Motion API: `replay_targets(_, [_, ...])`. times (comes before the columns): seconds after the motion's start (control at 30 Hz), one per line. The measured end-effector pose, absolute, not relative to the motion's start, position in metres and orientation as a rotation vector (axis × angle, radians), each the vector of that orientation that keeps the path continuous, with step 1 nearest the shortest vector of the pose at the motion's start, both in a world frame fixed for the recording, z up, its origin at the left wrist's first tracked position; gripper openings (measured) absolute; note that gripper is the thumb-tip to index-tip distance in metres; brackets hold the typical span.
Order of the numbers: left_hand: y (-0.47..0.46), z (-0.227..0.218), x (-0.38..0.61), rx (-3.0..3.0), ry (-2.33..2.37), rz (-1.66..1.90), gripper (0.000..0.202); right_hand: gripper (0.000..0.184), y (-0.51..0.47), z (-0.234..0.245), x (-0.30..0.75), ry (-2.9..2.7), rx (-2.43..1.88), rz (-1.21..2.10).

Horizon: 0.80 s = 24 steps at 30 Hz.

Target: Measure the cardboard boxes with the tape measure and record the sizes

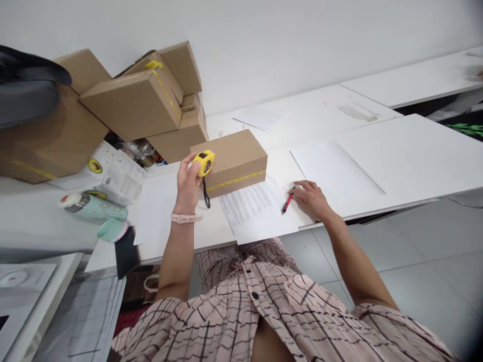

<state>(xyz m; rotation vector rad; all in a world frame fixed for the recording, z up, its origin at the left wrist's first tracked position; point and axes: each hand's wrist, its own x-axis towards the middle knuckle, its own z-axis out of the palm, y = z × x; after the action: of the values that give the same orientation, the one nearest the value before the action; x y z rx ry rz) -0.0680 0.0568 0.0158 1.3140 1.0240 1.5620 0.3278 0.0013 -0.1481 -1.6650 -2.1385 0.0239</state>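
My left hand is closed around a yellow tape measure with a black wrist strap hanging down. The tape measure is in front of the left end of a brown cardboard box, which has a yellow strip along its front. My right hand rests low over the table, its fingertips closed on the upper end of a red and black pen. The pen slants over the right edge of a printed sheet lying in front of the box. How firmly the fingers grip the pen is partly hidden.
Several cardboard boxes are stacked at the back left. A mint thermos, a mint cup and a dark phone are at the left. Blank paper lies right of the box, and another sheet behind it.
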Motion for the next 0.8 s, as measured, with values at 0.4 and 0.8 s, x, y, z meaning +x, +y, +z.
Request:
replay_targets(0.4, [-0.043,-0.019,-0.125,0.936,0.955,1.6,0.052,0.025,0.023,-0.148,0.368,-2.288,-1.5,0.35])
replay_targets(0.8, [-0.083,-0.05,-0.155,0.782,1.108,1.671,0.055,0.029,0.029,-0.146,0.373,-2.156,-1.476,0.478])
